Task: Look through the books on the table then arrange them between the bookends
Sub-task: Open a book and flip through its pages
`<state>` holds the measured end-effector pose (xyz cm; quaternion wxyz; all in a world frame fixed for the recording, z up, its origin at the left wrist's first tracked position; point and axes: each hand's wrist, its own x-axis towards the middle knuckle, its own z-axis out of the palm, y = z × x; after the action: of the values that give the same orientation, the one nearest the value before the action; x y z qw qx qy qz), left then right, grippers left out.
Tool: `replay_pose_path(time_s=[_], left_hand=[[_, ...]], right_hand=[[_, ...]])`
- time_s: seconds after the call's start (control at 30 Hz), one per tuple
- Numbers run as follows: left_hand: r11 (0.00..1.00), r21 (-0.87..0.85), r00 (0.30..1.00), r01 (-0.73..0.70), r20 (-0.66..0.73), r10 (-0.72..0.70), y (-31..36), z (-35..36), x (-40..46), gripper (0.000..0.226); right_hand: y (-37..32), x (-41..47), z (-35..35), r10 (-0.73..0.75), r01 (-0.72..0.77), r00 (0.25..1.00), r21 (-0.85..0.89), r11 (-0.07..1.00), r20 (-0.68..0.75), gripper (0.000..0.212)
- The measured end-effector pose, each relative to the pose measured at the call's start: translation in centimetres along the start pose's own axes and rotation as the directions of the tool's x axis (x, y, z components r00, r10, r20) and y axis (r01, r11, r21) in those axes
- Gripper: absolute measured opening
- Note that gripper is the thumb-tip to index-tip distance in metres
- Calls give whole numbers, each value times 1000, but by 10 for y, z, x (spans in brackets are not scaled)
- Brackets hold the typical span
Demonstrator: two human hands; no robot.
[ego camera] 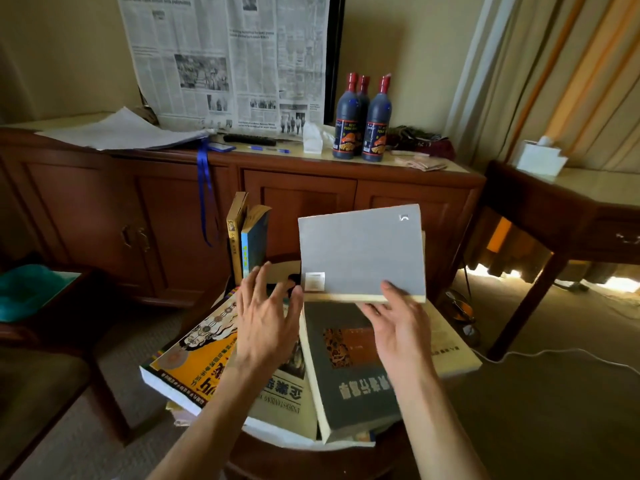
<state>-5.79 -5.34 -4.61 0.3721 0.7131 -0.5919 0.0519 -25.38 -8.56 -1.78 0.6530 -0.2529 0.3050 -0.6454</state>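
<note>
My right hand [398, 323] holds a grey-covered book [360, 251] raised above the table, thumb on its cover near the lower right corner and fingers under it. My left hand [266, 313] hovers beside the book's left edge with fingers spread, touching nothing. Two books, a yellow one [236, 230] and a blue one [254, 240], stand upright at the back of the small round table [311, 459]. Several books lie flat in a loose pile: an orange-and-white one [194, 358], a cream one [280, 407], a dark grey one [349, 372] and a pale one [450, 344]. A black bookend part [292, 280] peeks out behind my left hand.
A wooden sideboard [298, 188] stands behind the table with three dark bottles [362, 119], newspaper, pens and a tissue pack. A chair [45, 341] is at the left, a side table [568, 209] with a white box at the right. A white cable crosses the carpet.
</note>
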Motion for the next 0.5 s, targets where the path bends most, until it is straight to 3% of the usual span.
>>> replay_pose_path(time_s=[0.07,0.1,0.17,0.2,0.23,0.37,0.5], left_hand=[[959,-200,966,202,202,-161,23,-11,-3,55],[869,-337,907,362,342,-245,30,-11,-5,57],[538,-547,760,641,548,-348,33,-8,-14,61],[394,-595,714,700,585,-385,27,-4,-19,60],[323,-609,685,725,589,-428,19,-2,-24,57],[328,-603,680,727,571,-460,-5,-4,-35,68],[465,-566,731,681,563,-385,-23,-13,-30,61]], right_hand=[[15,-21,-9,57,-55,998,83,995,-23,32],[23,-31,-11,85,-83,996,114,990,-16,27],[38,-50,-14,134,-131,991,142,981,-11,25],[43,-60,-16,148,-145,989,136,980,-14,25],[48,-68,-20,160,-157,987,123,980,-14,25],[46,-86,-47,238,-242,969,76,967,61,42],[44,-85,-66,406,-408,913,122,905,36,46]])
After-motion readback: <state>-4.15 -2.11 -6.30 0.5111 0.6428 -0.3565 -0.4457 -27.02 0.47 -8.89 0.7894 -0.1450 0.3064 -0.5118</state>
